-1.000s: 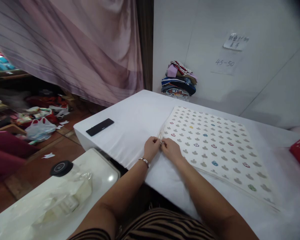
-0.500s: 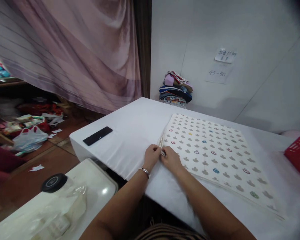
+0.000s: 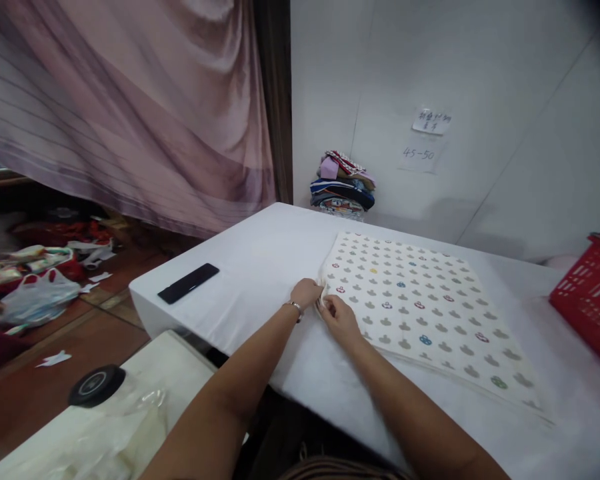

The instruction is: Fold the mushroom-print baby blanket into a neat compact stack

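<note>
A white cloth (image 3: 410, 313) printed with grey shapes and a few coloured ones lies folded flat on the white-covered table (image 3: 250, 267). Its near left corner is pinched by both of my hands. My left hand (image 3: 306, 293), with a bracelet at the wrist, is closed on the cloth's left edge. Close beside it, my right hand (image 3: 341, 320) grips the same corner between thumb and fingers. The fingertips partly hide the bunched edge.
A black phone (image 3: 189, 283) lies on the table's left side. Folded fabrics (image 3: 343, 183) are stacked by the wall, and a red basket (image 3: 593, 293) stands at the right. A white surface with a black round lid (image 3: 97, 385) is at lower left.
My left hand has moved slightly up along the cloth's edge, and the corner looks more bunched between the fingers. The camera view has shifted a little.
</note>
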Tool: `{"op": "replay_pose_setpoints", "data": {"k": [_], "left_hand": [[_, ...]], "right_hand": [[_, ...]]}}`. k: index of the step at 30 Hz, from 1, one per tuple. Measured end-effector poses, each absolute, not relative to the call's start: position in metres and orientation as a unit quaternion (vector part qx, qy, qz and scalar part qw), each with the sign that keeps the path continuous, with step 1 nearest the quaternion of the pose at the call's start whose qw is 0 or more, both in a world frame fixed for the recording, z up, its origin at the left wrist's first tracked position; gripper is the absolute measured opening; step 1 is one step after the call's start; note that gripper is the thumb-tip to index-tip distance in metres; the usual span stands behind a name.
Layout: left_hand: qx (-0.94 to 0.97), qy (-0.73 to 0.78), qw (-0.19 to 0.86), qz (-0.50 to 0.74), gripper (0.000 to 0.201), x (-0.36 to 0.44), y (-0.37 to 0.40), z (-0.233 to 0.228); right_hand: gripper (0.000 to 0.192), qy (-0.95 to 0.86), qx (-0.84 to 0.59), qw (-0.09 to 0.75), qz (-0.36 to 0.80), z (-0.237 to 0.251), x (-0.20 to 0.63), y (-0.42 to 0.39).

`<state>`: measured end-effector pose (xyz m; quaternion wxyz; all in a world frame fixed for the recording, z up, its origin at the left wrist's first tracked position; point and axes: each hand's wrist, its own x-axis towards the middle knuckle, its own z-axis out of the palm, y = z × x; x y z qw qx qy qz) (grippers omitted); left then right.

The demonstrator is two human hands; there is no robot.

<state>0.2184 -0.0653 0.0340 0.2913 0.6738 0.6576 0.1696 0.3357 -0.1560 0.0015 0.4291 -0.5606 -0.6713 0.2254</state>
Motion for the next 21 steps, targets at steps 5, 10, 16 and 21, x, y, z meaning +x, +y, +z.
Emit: {"op": "replay_pose_setpoints", "data": {"k": [5,10,16,21], "left_hand": [[0.651,0.662,0.271,0.256,0.023,0.219,-0.068,0.021],[0.617,0.618,0.288,0.393,0.025,0.217,-0.074,0.001],[0.611,0.587,0.322,0.423,0.024,0.218,-0.077,-0.002],[0.629,0.574,0.333,0.405,0.029,0.217,-0.08,0.002]], "right_hand": [[0.024,-0.632,-0.568,0.455,0.269,-0.006,0.337,-0.151],[0.026,-0.625,-0.577,0.464,0.249,-0.006,0.336,-0.153],[0.022,-0.679,-0.609,0.337,0.234,0.011,0.328,-0.153],[0.023,-0.704,-0.589,0.317,0.24,0.012,0.327,-0.153]]}}
